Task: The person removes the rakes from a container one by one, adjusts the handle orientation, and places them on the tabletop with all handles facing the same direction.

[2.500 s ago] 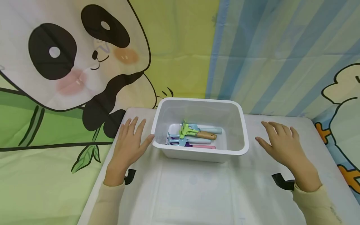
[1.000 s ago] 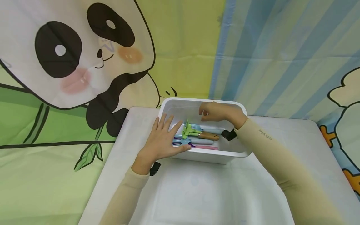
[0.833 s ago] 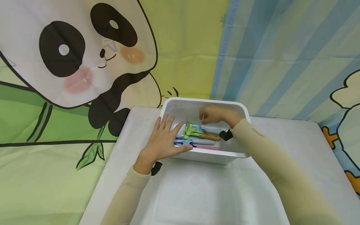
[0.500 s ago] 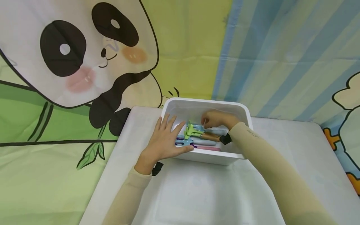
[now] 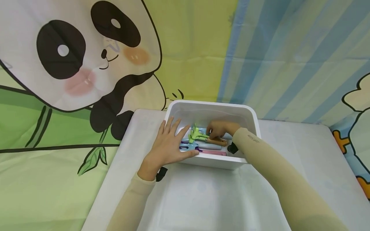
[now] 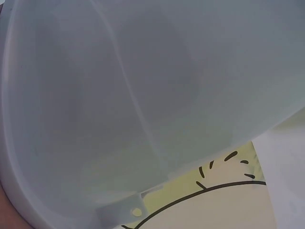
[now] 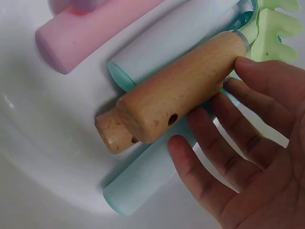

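My left hand (image 5: 167, 144) rests over the left front corner of a white plastic bin (image 5: 245, 109), fingers spread. Inside the bin lie small garden hand tools. Two have wooden handles (image 7: 181, 86), one stacked over the other, with light green rake heads (image 5: 195, 133). My right hand (image 5: 218, 128) reaches into the bin; in the right wrist view its thumb and fingertips touch the side of the upper wooden handle, not wrapped round it. Pale blue handles (image 7: 162, 47) lie on both sides, and a pink handle (image 5: 214, 153) lies along the front wall.
The bin stands on a white table (image 5: 199, 199) close to a back wall hung with a printed panda cloth (image 5: 121, 80). The left wrist view shows the bin's outer wall (image 6: 157, 86). Black straps (image 5: 232, 148) sit at the wrists.
Both hands came in from the bin's sides. The left hand settled on its left front corner. The right hand went over the back, then lowered toward the wooden handles.
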Demonstrator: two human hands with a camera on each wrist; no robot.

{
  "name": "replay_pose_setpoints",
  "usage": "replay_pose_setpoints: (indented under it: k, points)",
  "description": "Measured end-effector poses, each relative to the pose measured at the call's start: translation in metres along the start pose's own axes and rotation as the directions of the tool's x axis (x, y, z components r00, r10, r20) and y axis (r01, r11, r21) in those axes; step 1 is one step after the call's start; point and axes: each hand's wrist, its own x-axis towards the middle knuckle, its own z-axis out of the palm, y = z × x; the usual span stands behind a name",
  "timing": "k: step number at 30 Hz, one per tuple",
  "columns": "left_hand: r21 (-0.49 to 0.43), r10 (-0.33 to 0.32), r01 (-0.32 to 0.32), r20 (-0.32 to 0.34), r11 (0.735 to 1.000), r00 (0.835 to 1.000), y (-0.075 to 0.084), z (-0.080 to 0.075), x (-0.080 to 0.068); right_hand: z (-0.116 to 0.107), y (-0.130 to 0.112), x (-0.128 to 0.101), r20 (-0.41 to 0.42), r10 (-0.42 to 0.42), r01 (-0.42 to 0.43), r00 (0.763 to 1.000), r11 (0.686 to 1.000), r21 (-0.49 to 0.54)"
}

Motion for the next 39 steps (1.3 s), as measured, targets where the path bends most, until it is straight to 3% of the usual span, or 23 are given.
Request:
replay_pose_setpoints:
  k: [11, 20, 29, 39]
  points:
    - [0.004, -0.003, 0.003, -0.008, 1.0, 1.0, 0.0, -0.002, 0.0, 0.003, -0.008, -0.001, 0.097, 0.104, -0.113, 0.99, 0.99, 0.09]
    - [0.001, -0.003, 0.003, -0.003, 1.0, 1.0, -0.001, -0.002, -0.002, 0.006, -0.009, 0.0, 0.15, 0.059, -0.081, 0.987, 0.986, 0.147]
    - [-0.002, -0.005, 0.005, 0.0, 1.0, 1.0, 0.0, -0.002, -0.002, 0.007, -0.011, 0.001, 0.165, 0.114, -0.156, 0.98, 0.951, 0.265]
    - [-0.005, -0.009, 0.009, 0.012, 1.0, 1.0, 0.002, -0.002, -0.001, -0.003, -0.011, -0.007, 0.178, 0.102, -0.152, 0.979, 0.944, 0.292]
